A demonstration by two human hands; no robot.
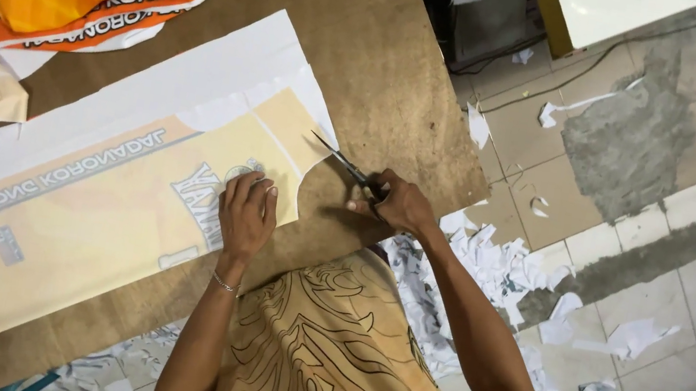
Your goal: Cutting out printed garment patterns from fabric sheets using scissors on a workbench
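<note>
The cut looks only begun: the scissors point(342, 161), gripped in the right hand point(397, 203), bite into the right end of the pale yellow printed sheet point(96, 222), whose white border is intact along the other sides. The left hand point(247, 213) lies flat, fingers together, pinning it to the brown bench point(386, 63)

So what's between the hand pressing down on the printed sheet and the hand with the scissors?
In the head view, between the left hand and right hand: the printed sheet's cut edge, the scissors blades, then bare brown table.
</note>
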